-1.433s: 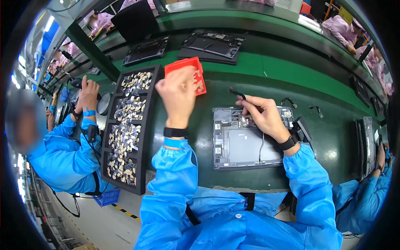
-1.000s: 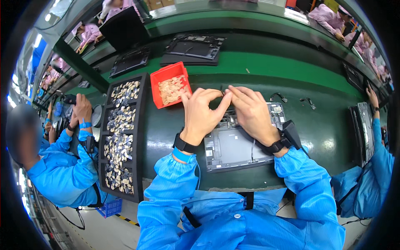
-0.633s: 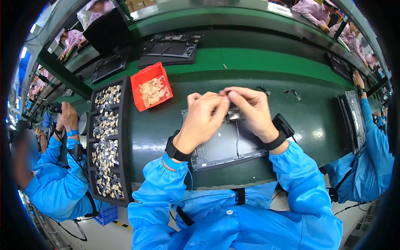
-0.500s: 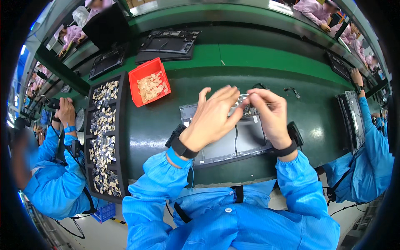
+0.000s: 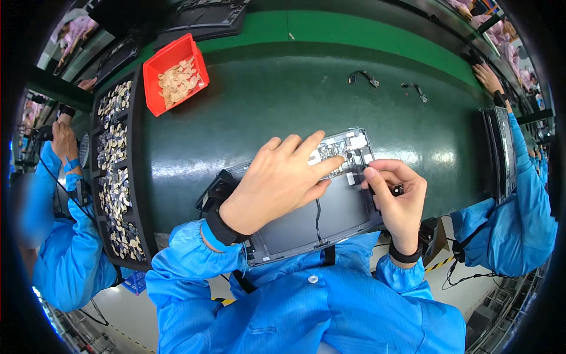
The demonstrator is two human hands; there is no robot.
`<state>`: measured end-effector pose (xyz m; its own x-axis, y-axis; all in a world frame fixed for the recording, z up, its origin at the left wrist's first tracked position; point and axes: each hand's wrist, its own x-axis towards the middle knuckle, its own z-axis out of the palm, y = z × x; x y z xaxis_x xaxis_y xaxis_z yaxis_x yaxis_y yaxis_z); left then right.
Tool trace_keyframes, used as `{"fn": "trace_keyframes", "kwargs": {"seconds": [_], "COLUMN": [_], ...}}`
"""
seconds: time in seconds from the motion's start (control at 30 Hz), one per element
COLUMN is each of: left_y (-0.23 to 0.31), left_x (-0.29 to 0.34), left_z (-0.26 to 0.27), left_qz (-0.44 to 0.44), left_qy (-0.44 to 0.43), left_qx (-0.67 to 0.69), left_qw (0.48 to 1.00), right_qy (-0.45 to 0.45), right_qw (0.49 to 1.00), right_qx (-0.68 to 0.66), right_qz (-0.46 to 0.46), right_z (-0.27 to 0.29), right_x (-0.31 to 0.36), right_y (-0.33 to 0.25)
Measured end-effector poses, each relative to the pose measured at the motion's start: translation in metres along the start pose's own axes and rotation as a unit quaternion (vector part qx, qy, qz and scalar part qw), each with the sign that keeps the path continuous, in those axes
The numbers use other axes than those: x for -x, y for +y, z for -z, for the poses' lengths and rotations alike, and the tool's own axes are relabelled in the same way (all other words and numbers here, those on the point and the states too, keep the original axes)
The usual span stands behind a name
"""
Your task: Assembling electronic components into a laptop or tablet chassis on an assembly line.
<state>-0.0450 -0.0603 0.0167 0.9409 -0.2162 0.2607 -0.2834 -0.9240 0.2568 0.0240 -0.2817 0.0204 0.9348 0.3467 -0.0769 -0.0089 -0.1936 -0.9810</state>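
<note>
A laptop base (image 5: pixel 345 203) lies tilted on the table's near edge, its inside exposed, with a circuit board (image 5: pixel 339 154) along its far side and a black cable (image 5: pixel 319 221) running down its middle. My left hand (image 5: pixel 274 180) lies over the left part of the base, fingers stretched out, the index fingertip on the circuit board. It holds nothing that I can see. At the base's right edge, my right hand (image 5: pixel 398 197) is closed in a pinch on a small black part (image 5: pixel 398 190), mostly hidden by the fingers. Two small cables with connectors (image 5: pixel 365 78) (image 5: pixel 416 92) lie farther back.
A red bin (image 5: pixel 154 88) of beige scraps stands at the back left. Beside it, a black divided tray (image 5: pixel 134 177) holds many small pieces. More laptop parts (image 5: pixel 206 19) lie at the back, and stacked ones (image 5: pixel 500 153) at right. Co-workers sit on both sides.
My hands have separated: the right has dropped to the base's right edge, the left stays spread over the base. The base has turned and come nearer me. The view has shifted.
</note>
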Motion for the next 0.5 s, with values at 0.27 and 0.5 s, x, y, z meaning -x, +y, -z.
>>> {"fn": "trace_keyframes", "kwargs": {"seconds": [0.27,0.5], "left_y": [-0.014,-0.018], "left_x": [0.000,0.002], "left_z": [-0.002,-0.004], "left_qz": [-0.056,-0.044], "left_qy": [0.002,0.010], "left_qx": [0.021,0.055], "left_qw": [0.998,0.997], "right_qy": [0.003,-0.006], "right_qw": [0.994,0.992], "right_qx": [0.089,0.105], "right_qz": [-0.060,-0.063], "right_z": [-0.018,-0.028], "right_x": [-0.014,-0.016], "right_y": [-0.005,-0.006]}}
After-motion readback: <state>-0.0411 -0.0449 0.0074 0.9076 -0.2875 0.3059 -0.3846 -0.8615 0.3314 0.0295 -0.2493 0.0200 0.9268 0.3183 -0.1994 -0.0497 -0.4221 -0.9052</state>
